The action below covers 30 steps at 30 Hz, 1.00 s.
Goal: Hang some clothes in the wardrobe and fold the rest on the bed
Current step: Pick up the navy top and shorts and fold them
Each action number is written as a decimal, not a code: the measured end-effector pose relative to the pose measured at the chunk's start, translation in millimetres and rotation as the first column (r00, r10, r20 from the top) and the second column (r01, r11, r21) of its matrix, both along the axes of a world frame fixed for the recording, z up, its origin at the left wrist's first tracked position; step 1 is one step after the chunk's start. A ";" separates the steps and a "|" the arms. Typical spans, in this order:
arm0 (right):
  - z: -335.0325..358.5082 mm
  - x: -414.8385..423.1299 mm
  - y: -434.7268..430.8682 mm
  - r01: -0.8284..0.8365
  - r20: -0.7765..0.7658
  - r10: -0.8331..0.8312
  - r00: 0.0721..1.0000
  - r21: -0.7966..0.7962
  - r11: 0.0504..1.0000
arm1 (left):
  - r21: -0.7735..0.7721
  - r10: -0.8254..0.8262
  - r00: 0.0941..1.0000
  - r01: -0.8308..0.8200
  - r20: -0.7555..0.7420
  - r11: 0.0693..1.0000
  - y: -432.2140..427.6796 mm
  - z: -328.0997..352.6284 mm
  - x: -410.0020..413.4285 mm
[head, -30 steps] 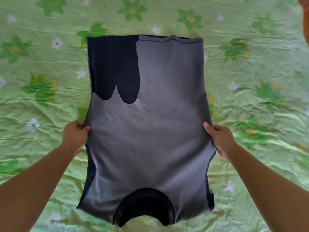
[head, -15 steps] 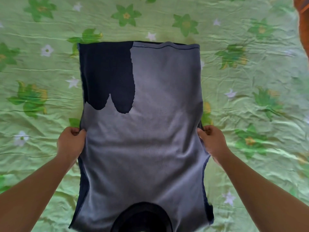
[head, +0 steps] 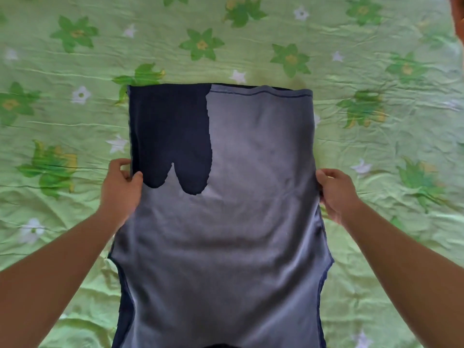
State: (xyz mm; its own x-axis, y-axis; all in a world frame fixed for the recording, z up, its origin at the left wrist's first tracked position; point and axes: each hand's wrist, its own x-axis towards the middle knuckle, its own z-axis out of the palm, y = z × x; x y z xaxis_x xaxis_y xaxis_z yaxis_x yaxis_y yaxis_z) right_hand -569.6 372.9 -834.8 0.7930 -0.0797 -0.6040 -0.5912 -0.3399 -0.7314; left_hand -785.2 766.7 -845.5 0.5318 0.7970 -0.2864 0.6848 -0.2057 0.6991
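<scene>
A dark blue and grey shirt (head: 226,222) lies lengthwise on the bed, hem at the far end and collar end running out of the bottom of the view. A dark navy patch covers its far left corner. My left hand (head: 120,187) pinches the shirt's left edge, thumb on top of the cloth. My right hand (head: 336,192) grips the right edge at about the same height, fingers curled under the fabric. The shirt's near half is lifted a little off the sheet.
The bed is covered by a wrinkled light green sheet (head: 62,121) printed with green and white flowers. An orange-brown object (head: 458,18) shows at the top right corner.
Both hands have slid farther up the shirt's sides, away from me. The collar has dropped out of the bottom of the view.
</scene>
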 end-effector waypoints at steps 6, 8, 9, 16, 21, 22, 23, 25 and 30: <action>6.1 63.8 33.5 0.007 -0.082 0.009 0.997 0.188 0.982 | -0.066 0.053 0.989 -0.044 0.139 0.997 41.9 -7.2 76.6; 6.7 78.9 37.8 -0.024 -0.051 0.035 0.998 0.206 0.978 | -0.097 0.066 0.990 -0.054 0.128 0.994 56.5 -8.3 93.3; 6.5 84.6 38.8 -0.046 -0.012 0.049 0.999 0.181 0.983 | -0.118 0.086 0.989 -0.071 0.121 0.990 63.2 -8.2 99.6; -3.0 121.4 49.2 -0.177 0.070 0.176 0.982 0.002 0.984 | -0.205 0.186 0.973 -0.157 0.134 0.966 94.8 -4.2 128.1; -4.0 142.0 51.9 -0.106 0.077 0.095 0.992 0.145 0.984 | -0.201 0.134 0.978 -0.101 0.158 0.974 115.1 1.4 156.1; -3.0 144.0 50.3 -0.102 0.050 0.094 0.994 0.199 0.975 | -0.185 0.131 0.980 -0.103 0.149 0.977 119.2 1.1 158.3; -1.8 146.7 48.6 -0.118 0.021 0.116 0.993 0.235 0.965 | -0.162 0.131 0.983 -0.110 0.129 0.981 122.9 -0.3 159.7; 0.9 153.9 45.9 -0.196 0.007 0.199 0.980 0.212 0.957 | -0.104 0.119 0.991 -0.112 0.066 0.988 128.3 -3.3 161.0; 3.2 169.4 51.3 -0.326 0.241 0.411 0.879 -0.326 0.887 | 0.202 0.010 0.987 0.023 -0.159 0.979 114.0 -1.0 167.4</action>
